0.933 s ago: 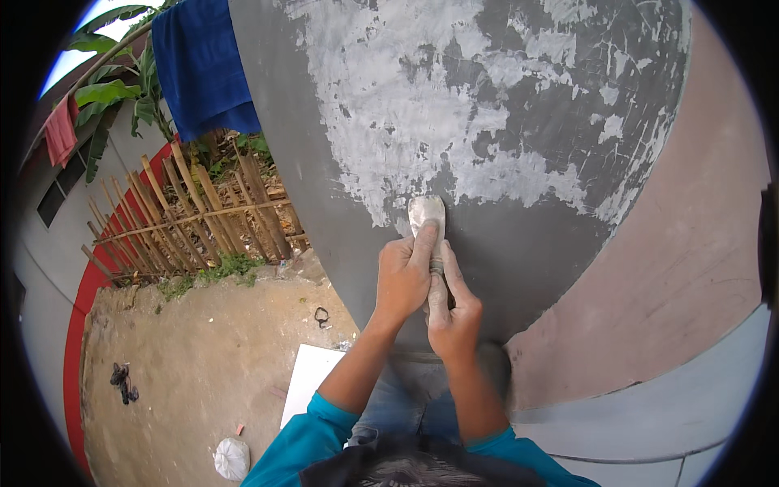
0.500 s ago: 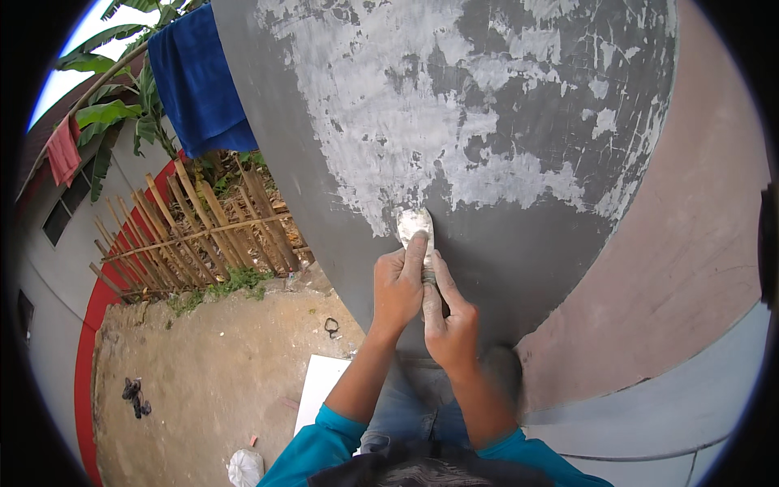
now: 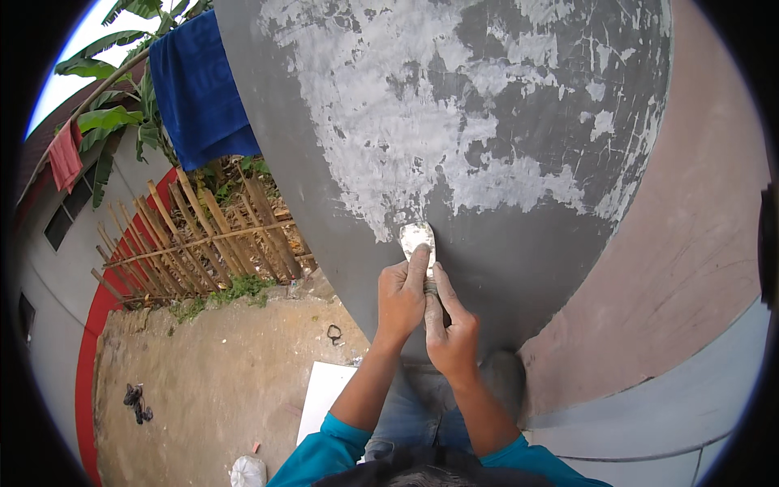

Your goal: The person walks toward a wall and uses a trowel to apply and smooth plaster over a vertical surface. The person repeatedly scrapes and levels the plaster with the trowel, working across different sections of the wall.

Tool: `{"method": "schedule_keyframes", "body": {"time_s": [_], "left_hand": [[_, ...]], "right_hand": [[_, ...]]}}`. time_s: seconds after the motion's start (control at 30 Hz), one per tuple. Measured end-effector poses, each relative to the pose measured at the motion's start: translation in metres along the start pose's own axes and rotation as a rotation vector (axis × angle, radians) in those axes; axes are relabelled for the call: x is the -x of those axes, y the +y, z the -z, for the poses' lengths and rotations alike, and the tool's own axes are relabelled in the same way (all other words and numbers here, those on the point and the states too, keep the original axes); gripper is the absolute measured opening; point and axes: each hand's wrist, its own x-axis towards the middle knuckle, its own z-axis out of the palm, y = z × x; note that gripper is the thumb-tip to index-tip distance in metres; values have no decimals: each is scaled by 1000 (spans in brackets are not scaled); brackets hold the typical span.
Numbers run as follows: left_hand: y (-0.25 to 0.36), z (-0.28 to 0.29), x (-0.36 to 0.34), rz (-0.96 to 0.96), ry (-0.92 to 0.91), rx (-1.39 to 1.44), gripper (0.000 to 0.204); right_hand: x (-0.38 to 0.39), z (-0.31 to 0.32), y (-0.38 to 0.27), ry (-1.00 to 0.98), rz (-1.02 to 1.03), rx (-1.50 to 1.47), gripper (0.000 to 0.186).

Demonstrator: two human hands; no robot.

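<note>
Scraper (image 3: 417,235) has been drawn slightly down the grey surface (image 3: 511,252). It is gripped by left hand (image 3: 398,302) and right hand (image 3: 455,334) together.

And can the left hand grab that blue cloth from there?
Probably not: the left hand is on the scraper, and the blue cloth hangs well away, past the left edge of the grey wall.
</note>
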Motion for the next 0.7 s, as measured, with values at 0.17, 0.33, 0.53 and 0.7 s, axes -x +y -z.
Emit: {"method": "schedule_keyframes", "body": {"time_s": [0.17,0.33,0.53,0.7], "left_hand": [[4,10,-13,-142,-44,118,62],[-6,8,-2,-74,5,-12,62],[-7,13,-10,-205,-4,120,61],[-5,25,-11,-129,-11,73,60]], "right_hand": [[-9,3,0,-84,-80,-48,46],[5,-3,2,-71,-165,-2,46],[-2,-6,9,-66,-28,-3,46],[1,-14,10,-85,-30,23,47]]}}
